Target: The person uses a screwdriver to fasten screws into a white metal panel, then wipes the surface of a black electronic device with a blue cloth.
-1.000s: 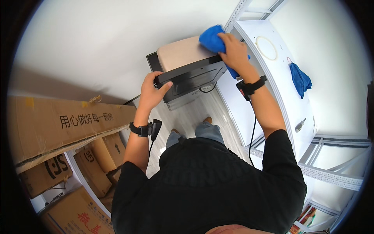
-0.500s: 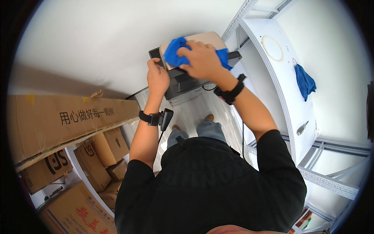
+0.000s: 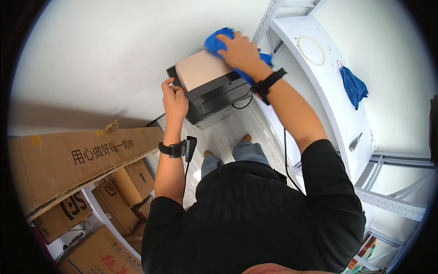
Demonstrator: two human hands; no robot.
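A black box-shaped unit with a beige, rounded top stands against the wall; I cannot make out its kind. My right hand holds a bunched blue cloth at the far right end of the beige top. Folds of the cloth stick out on both sides of the hand, which is slightly blurred. At the unit's left end, my left hand has its fingers curled over the black rim. Both wrists wear black straps, and the left one carries a small black device.
A white shelf on the right holds a pale ring, another blue cloth and a grey-handled tool. Cardboard boxes fill the left shelving. A black cable hangs by the unit, above the grey floor.
My right hand has slid the blue cloth away and to the right, uncovering more of the beige top. My left hand stays at the rim. The whole view has shifted slightly.
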